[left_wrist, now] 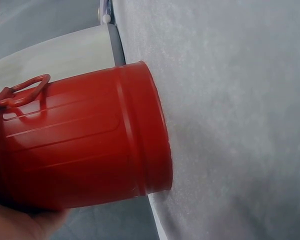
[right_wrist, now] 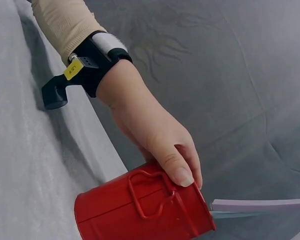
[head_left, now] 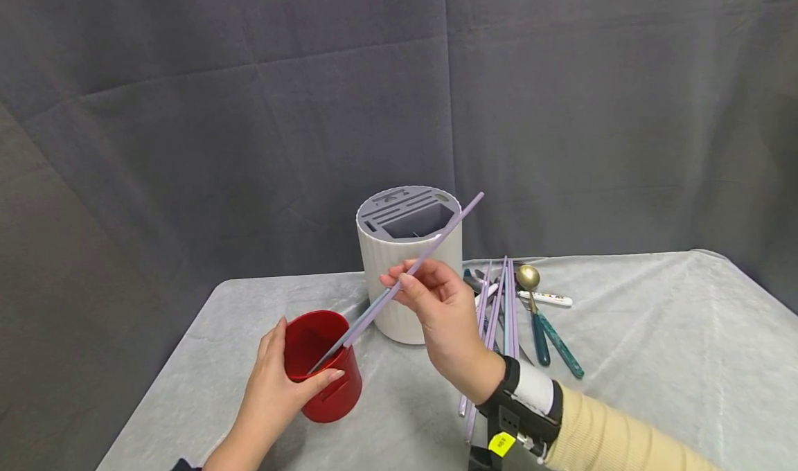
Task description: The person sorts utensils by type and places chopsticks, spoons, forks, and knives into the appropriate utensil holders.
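My left hand (head_left: 274, 381) grips a red metal bucket (head_left: 337, 395) near its rim, with the thumb along the near side. In the left wrist view, the bucket (left_wrist: 85, 140) has a small wire handle (left_wrist: 32, 92) and its base is at the tablecloth. Between thumb and fingers, my right hand (head_left: 451, 325) pinches a slanted purple chopstick (head_left: 439, 239) and a bluish one (head_left: 330, 352). The bluish chopstick's lower end reaches into the bucket's mouth, while the purple one's lower end is at the rim. The right wrist view shows my left hand (right_wrist: 155, 130) over the bucket's side.
Behind the hands stands a white ribbed utensil holder (head_left: 408, 270) with a grey slotted top. Several purple and blue chopsticks (head_left: 511, 305) lie to its right, among a gold spoon (head_left: 528, 277), green-handled cutlery (head_left: 561, 346) and a white patterned handle (head_left: 548, 298). A grey curtain (head_left: 561, 111) hangs behind.
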### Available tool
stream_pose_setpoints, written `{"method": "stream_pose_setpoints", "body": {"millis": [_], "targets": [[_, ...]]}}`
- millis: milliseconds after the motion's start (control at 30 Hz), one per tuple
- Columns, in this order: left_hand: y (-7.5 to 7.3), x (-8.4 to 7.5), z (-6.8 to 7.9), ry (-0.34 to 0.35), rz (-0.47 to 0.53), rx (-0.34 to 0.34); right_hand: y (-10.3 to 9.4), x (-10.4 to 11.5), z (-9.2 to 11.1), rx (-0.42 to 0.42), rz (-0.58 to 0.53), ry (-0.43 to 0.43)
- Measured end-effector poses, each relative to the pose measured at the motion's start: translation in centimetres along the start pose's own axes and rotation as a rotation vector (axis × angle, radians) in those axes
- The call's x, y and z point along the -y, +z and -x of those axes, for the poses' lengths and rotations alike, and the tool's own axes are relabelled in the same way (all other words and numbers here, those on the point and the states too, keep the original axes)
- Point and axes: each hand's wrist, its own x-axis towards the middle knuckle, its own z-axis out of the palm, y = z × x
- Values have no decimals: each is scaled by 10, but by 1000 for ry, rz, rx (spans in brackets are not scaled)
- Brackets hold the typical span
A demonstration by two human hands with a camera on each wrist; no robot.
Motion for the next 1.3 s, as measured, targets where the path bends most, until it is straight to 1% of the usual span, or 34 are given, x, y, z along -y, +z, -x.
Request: {"method": "stream_pose_setpoints", "body": {"millis": [400, 533, 733, 833, 900, 1000, 1167, 1300], "targets": [[0, -1, -1, -3, 8, 2, 1, 0, -5, -61, -23, 39], [0, -1, 0, 1, 5, -4, 2, -4, -3, -45, -10, 65], [0, 0, 0, 17, -3, -20, 7, -19, 1, -26, 7, 82], [1, 1, 1, 28, 1, -27, 10, -27, 5, -20, 20, 115], [1, 1, 1, 28, 7, -27, 12, -31, 7, -11, 31, 140], [0, 1, 2, 18, 15, -21, 14, -37, 10, 23, 50, 170], [-1, -1, 2, 2, 16, -8, 15, -46, 14, 104, 140, 220], [0, 0, 1, 8, 6, -15, 14, -51, 16, 140, 228, 272]]}}
